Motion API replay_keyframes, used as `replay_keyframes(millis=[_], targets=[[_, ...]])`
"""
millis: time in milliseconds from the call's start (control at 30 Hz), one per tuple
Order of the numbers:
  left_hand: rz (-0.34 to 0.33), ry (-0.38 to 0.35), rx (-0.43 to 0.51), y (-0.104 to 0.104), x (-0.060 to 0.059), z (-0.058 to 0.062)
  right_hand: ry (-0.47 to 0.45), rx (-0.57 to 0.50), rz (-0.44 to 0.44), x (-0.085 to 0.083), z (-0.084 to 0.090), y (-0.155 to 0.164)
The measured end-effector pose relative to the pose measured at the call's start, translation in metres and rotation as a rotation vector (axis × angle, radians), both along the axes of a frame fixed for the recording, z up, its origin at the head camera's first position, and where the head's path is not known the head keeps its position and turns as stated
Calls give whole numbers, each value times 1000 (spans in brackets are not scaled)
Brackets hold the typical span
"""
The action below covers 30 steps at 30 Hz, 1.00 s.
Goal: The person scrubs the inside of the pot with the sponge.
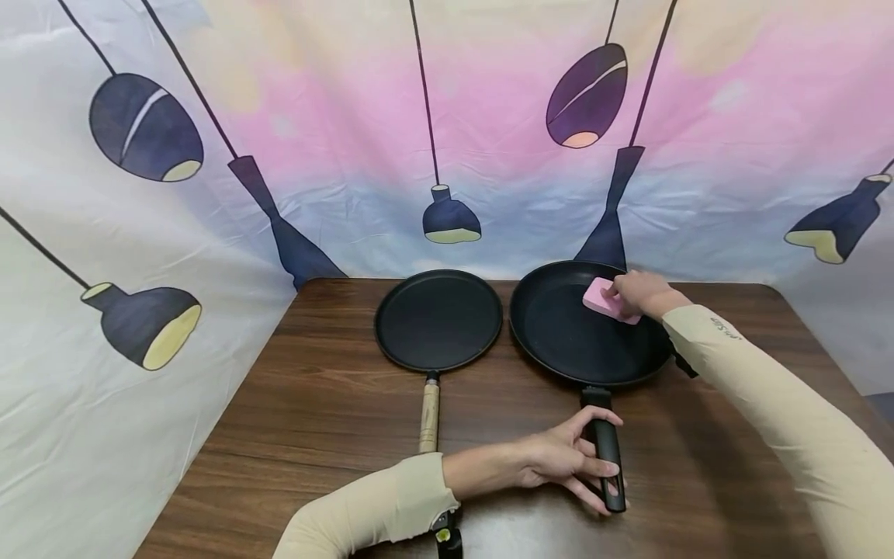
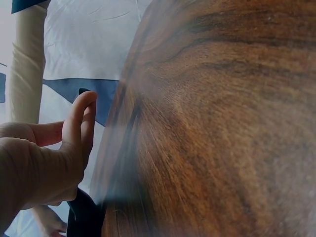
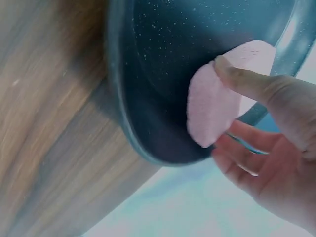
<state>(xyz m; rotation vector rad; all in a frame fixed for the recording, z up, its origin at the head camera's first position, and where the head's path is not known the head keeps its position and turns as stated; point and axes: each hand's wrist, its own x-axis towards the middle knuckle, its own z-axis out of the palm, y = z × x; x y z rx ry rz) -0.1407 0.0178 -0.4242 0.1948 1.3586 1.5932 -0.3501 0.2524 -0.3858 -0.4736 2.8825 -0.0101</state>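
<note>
In the head view, a large black frying pan [image 1: 559, 334] stands at the back right of the table, its black handle [image 1: 609, 446] toward me. My left hand [image 1: 552, 458] holds that handle, fingers bent around it from the left. Inside the pan, my right hand [image 1: 642, 293] grips a pink sponge [image 1: 599, 299] near the far right wall. The right wrist view shows the thumb on top of the sponge [image 3: 212, 108], which is bent, and small droplets on the pan's dark surface [image 3: 168, 64]. The left wrist view catches bent fingers of the left hand [image 2: 49, 163] and mostly tabletop.
Left of the frying pan lies a flat, low-rimmed black pan [image 1: 438, 320] with a wooden handle [image 1: 429, 419], partly behind the left forearm. Both rest on a brown wood-grain table [image 1: 314, 404]. A cloth backdrop [image 1: 349, 116] printed with lamps hangs close behind the table's back edge.
</note>
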Motion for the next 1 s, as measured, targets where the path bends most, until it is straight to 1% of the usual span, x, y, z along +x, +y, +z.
replay_keyframes(millis=[167,267,333,433,567,667,700,767,833,900,933,1000], targets=[[-2,11,4,-4,-3,2,-124,-5,-31,11,11,-2],[0,19,3,-5,-4,2,-193,-28,-24,23,15,-5],[2,24,-1,-6,-5,2,-215,-53,-2,31,16,-7],[-4,28,-2,-6,-6,2,-209,-74,49,46,14,-9],[-18,27,7,-5,-6,2,-177,-55,129,63,14,-18],[-26,26,3,-4,-7,2,-194,-73,181,72,15,-26],[-28,22,3,-4,-7,2,-220,-100,197,74,15,-29],[-32,15,1,-4,-7,3,-257,-171,264,76,15,-32],[-40,7,5,-4,-6,2,-277,-261,350,78,13,-35],[-52,1,11,-3,-5,2,-292,-345,412,78,9,-37],[-56,3,14,-3,-6,2,-273,-369,442,77,7,-38],[-60,3,20,-3,-6,2,-239,-403,460,75,3,-40]])
